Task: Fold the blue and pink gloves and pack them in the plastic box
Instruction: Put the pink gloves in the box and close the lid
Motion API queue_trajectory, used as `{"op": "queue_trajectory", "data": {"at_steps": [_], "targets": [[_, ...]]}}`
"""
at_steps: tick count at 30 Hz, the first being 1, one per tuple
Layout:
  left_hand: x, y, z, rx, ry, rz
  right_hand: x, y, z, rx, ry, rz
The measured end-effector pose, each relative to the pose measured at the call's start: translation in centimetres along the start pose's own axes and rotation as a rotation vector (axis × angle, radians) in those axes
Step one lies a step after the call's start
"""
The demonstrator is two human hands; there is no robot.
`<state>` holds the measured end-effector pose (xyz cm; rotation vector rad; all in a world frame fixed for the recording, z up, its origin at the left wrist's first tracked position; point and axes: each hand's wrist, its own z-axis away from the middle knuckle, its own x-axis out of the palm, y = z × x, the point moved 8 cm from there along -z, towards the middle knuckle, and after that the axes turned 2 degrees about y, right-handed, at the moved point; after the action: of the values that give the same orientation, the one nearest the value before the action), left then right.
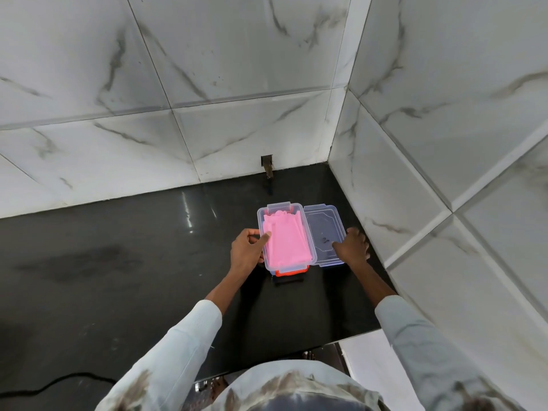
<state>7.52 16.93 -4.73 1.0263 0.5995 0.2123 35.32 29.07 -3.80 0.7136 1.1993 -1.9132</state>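
While left hand (247,250) grips clear box (284,264) w/ pink gloves (286,241), right hand (353,247) holds lid (324,232) (see-thru plastic).

sleeves (189,336): long, pale grey-white, ribbed cuffs | forearms bare past cuffs | garment front: brownish blotches

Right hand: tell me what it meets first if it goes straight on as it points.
Likely the white marble-patterned tiled wall behind the counter; the right hand, on the clear plastic lid, points up-frame. Depth is unclear.
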Motion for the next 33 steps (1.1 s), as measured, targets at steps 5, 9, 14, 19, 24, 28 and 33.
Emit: {"op": "queue_trajectory", "data": {"at_steps": [5,9,14,19,24,28,33], "targets": [[-0.4,-0.2,0.1,-0.027,0.026,-0.017,-1.7,0.0,-1.8,-0.054,-0.048,0.051],[-0.4,-0.4,0.2,-0.038,0.036,-0.031,-2.9,-0.3,-2.7,-0.045,-0.103,-0.021],[-0.5,-0.2,0.3,-0.042,0.042,-0.024,-3.0,-2.2,-1.8,-0.093,-0.212,-0.241],[-1.6,1.7,1.0,0.086,0.23,-0.104,-3.1,-5.8,0.1,-0.256,-0.181,-0.245],[0.3,5.2,0.5,0.198,0.072,0.134,-2.4,-10.4,4.3,-0.479,0.084,-0.08],[3.1,6.5,0.0,0.033,-0.148,0.454,0.7,-13.8,8.5,-0.631,0.164,0.01],[2.3,5.2,-0.4,0.0,-0.055,0.455,1.4,-14.6,10.0,-0.712,0.252,-0.02]]}}
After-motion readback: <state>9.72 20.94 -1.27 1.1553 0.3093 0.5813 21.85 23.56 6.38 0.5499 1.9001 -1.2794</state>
